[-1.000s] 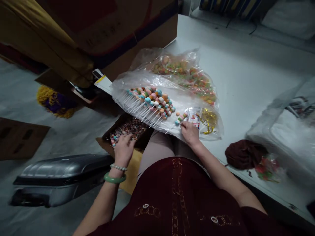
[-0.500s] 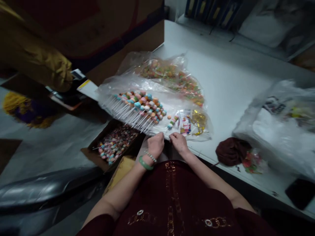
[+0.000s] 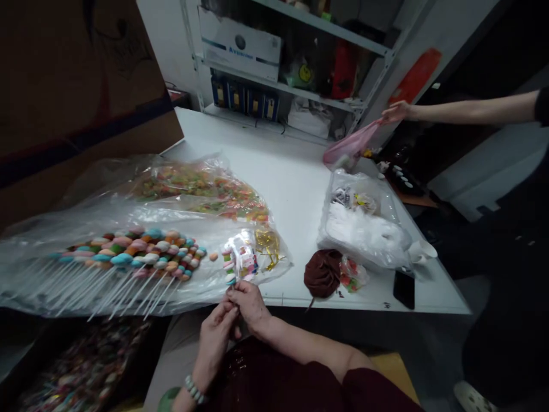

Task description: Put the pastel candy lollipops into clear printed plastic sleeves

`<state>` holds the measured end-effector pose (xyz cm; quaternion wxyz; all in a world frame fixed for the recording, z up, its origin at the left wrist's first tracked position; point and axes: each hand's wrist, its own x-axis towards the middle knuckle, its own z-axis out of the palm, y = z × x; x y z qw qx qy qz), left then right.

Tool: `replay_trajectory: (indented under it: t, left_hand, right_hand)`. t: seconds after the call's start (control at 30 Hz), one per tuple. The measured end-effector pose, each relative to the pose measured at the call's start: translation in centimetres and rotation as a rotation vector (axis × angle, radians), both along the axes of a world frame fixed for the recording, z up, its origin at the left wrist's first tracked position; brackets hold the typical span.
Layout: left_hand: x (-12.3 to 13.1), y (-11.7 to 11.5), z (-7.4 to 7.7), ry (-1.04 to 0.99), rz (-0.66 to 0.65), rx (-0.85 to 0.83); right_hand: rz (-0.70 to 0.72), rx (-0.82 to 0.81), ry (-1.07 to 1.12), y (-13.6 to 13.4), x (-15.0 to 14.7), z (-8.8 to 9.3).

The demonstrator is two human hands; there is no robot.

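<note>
My left hand [image 3: 217,337] and my right hand [image 3: 249,306] meet at the table's front edge, fingertips pinched close together. A short skewer of colored candies [image 3: 229,266] rises from the right fingertips; its stick runs down between both hands, mostly hidden. Left of them, many candy skewers [image 3: 141,252] with white sticks lie on a clear plastic sheet [image 3: 34,240]. One loose orange candy [image 3: 213,257] sits between the pile and the held skewer. Printed labels [image 3: 244,257] and gold twist ties [image 3: 268,247] lie just beyond my hands.
A bag of gummy candies [image 3: 184,183] lies behind the skewers. A box of wrapped candies [image 3: 81,366] stands below left. On the right are a brown cloth [image 3: 322,273], a phone [image 3: 404,289] and a plastic-covered tray [image 3: 364,223]. Another person's hand [image 3: 397,112] holds a pink bag [image 3: 351,146].
The view has swung right and up, bringing the shelves and another person's arm into sight. My hands have come together, and the short skewer now stands at my right fingertips.
</note>
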<state>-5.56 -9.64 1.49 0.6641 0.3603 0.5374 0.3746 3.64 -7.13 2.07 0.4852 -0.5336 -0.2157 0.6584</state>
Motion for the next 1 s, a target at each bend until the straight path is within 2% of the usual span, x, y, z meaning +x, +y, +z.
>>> replay_trajectory:
  t: [0.1,0.17,0.2,0.33,0.4,0.47,0.57,0.77,0.87,1.0]
  left_hand:
    - [-0.3,0.2,0.2,-0.017,-0.162,-0.047]
    - [-1.4,0.7,0.2,-0.012,-0.239,-0.118]
    - [-2.2,1.0,0.2,-0.007,-0.213,-0.15]
    - [-5.0,2.4,0.5,-0.121,0.234,-0.159]
    - [-5.6,3.0,0.8,-0.206,0.351,-0.16]
    - [-5.5,3.3,1.1,-0.253,0.368,-0.207]
    - [-5.0,3.2,1.3,-0.32,0.381,-0.278]
    - [-5.1,2.7,1.2,-0.334,0.366,-0.295]
    - [-5.2,2.7,1.1,-0.313,0.367,-0.308]
    - [-4.9,2.9,1.1,-0.307,0.381,-0.299]
  right_hand:
    - [-0.042,0.044,-0.104,0.3,0.8,0.5]
    - [0.006,0.101,-0.22,0.3,1.7,0.8]
    - [0.055,0.117,-0.271,0.2,2.1,0.9]
    - [0.301,0.106,-0.386,-1.4,3.2,0.3]
    - [0.398,0.111,-0.404,-2.4,3.0,-0.3]
    - [0.464,0.091,-0.409,-3.0,2.5,-0.9]
    - [0.48,0.018,-0.414,-3.3,1.8,-1.4]
    - [0.471,-0.099,-0.313,-3.0,1.6,-0.7]
    - [0.488,-0.102,-0.288,-3.1,2.0,-0.4]
    - [0.481,-0.067,-0.311,-3.4,2.2,-0.8]
